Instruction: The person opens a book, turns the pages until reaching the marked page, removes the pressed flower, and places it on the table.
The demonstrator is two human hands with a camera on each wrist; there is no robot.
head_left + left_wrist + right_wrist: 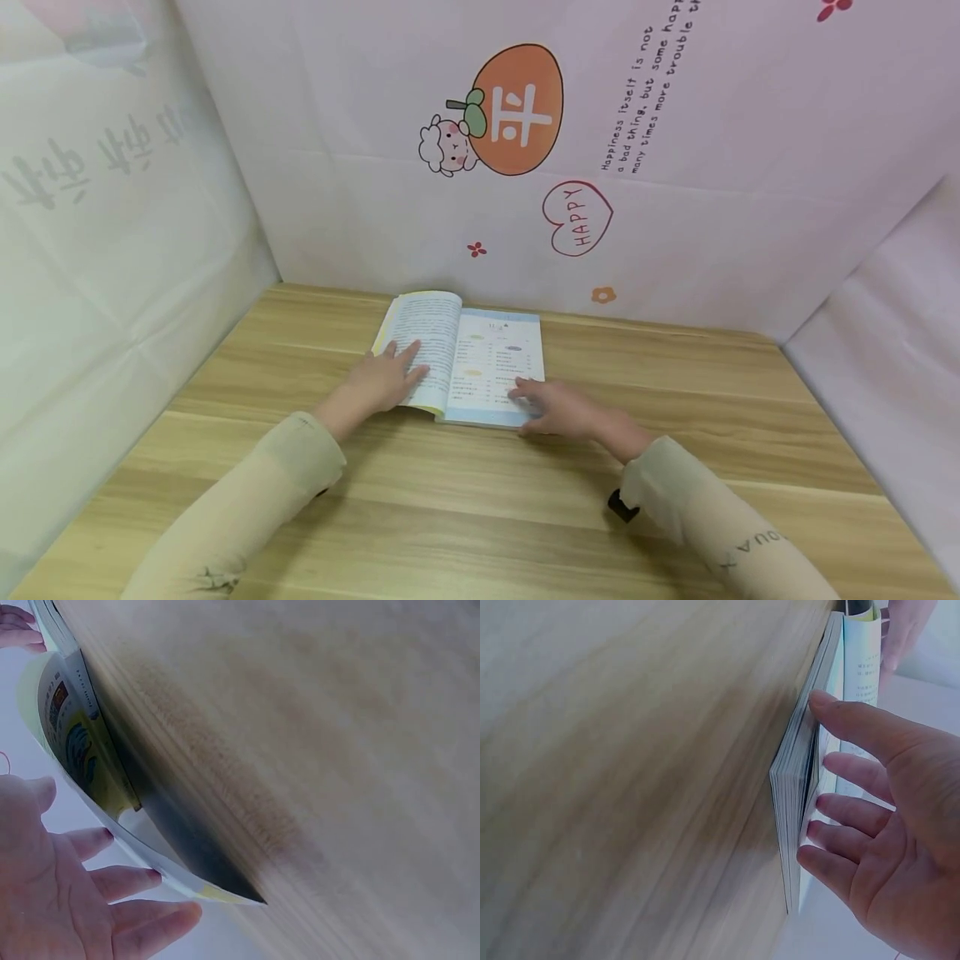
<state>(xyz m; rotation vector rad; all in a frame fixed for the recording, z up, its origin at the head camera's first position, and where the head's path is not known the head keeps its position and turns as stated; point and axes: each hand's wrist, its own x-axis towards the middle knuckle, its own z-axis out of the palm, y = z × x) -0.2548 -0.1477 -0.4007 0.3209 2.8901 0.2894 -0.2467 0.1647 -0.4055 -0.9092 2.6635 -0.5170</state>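
Observation:
An open book [491,340] lies on the wooden table by the back wall, its printed right page showing a list with coloured ovals. My left hand [377,382] rests with spread fingers on the curved left page. From the left wrist view, that cover side [86,750] bows up off the table, with the fingertips along its upper face. At the lower right corner, my right hand [564,408] touches the right page. The right wrist view shows its fingertips on the page and the thumb [855,724] at the near edge of the thick page block [786,810].
A pale printed sheet [360,192] with cartoon drawings and lettering hangs behind the table [480,517]. White sheets hang at the left [112,250] and right [900,350] sides. A black band [622,506] shows at the right cuff.

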